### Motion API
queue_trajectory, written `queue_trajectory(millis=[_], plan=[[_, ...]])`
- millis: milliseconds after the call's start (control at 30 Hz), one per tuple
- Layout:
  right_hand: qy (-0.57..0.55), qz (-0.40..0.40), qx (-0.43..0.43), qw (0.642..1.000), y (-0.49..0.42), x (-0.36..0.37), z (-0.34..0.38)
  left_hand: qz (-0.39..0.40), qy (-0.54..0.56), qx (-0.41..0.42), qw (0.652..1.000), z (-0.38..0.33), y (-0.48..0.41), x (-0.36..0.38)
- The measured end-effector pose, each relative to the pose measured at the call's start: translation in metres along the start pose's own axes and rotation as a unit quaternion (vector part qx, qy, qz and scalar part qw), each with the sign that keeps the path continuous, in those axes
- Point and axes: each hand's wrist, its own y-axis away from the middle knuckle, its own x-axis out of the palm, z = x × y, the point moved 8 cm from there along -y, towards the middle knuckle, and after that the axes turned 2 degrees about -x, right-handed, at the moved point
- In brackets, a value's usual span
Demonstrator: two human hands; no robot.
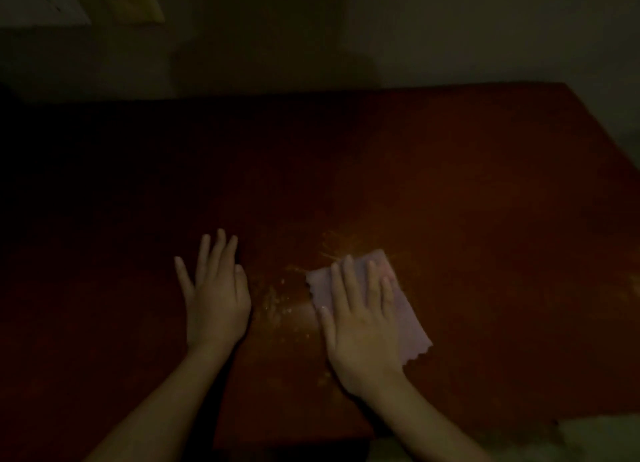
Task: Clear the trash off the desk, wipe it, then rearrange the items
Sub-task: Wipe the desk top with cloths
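Observation:
The scene is dim. A reddish-brown desk [450,191] fills most of the view. My right hand [362,326] lies flat with straight fingers on a pale pink cloth [410,323], pressing it onto the desk near the front. My left hand [216,295] rests flat on the bare desk to the left of the cloth, fingers straight and holding nothing. Between the two hands lie small pale crumbs and smears [277,302] on the wood.
A wall runs behind the desk's far edge. A pale panel [38,1] and a yellowish strip [138,1] show at the top left. The desk's right edge slants down at the far right, and a pale surface [595,437] shows at the bottom right.

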Motion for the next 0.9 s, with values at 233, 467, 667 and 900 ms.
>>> queue_trajectory(millis=[233,467,667,900], plan=[[-0.023,-0.025,0.114,0.993,0.052,0.001,0.018,0.007,0.059,0.008,0.998,-0.003,0.082,-0.014],[-0.019,0.000,-0.025,0.999,0.075,0.007,0.044,-0.020,0.129,-0.025,0.991,0.010,0.097,-0.021],[-0.008,0.016,0.078,0.997,0.100,-0.021,-0.084,0.005,0.077,0.031,0.997,-0.012,0.101,-0.018],[0.024,0.017,0.019,0.999,0.077,-0.017,-0.079,0.053,0.043,0.088,0.994,-0.113,0.088,0.013]])
